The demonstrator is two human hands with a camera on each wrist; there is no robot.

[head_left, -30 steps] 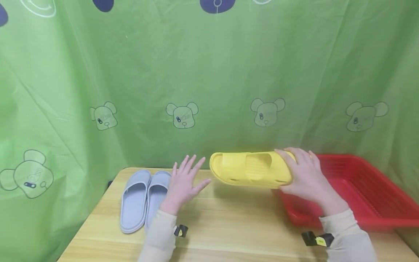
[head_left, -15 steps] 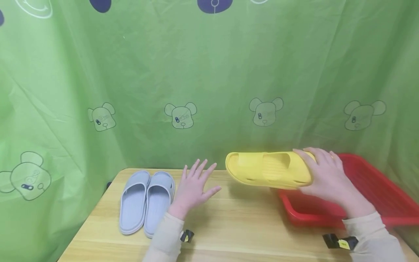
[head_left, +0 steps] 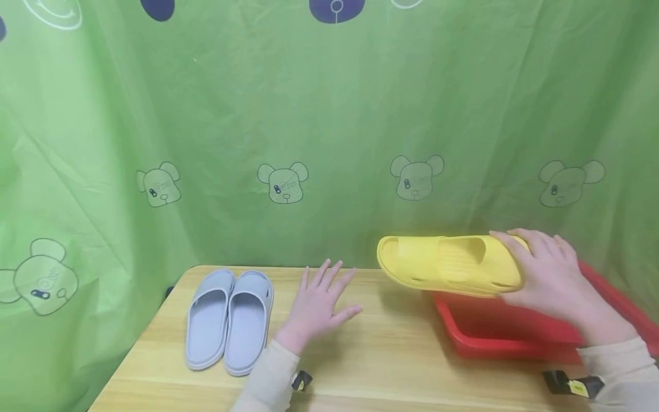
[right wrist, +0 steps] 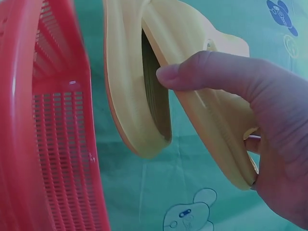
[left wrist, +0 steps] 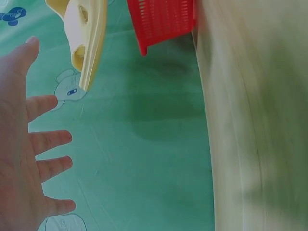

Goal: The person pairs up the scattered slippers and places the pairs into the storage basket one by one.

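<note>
My right hand (head_left: 553, 277) grips a pair of yellow slippers (head_left: 422, 260) by one end and holds them up sideways, over the near left part of the red basket (head_left: 499, 350). In the right wrist view two yellow bodies, one slipper (right wrist: 127, 96) and the other slipper (right wrist: 211, 115), lean apart at the bottom, with my thumb (right wrist: 180, 77) across the nearer one. My left hand (head_left: 319, 306) hovers over the table with its fingers spread, holding nothing. To its left, two light blue-grey slippers (head_left: 207, 326) stand side by side on the table.
The wooden table (head_left: 381, 366) reaches back to a green curtain (head_left: 329, 114) with printed bear heads. The basket, slatted at its sides, takes up the table's right side and is partly hidden behind my right hand. Black wrist devices (head_left: 571, 384) sit at my sleeves.
My right hand has carried the yellow slippers to the right, farther over the red basket. The left hand has drifted right too, uncovering the second blue-grey slipper.
</note>
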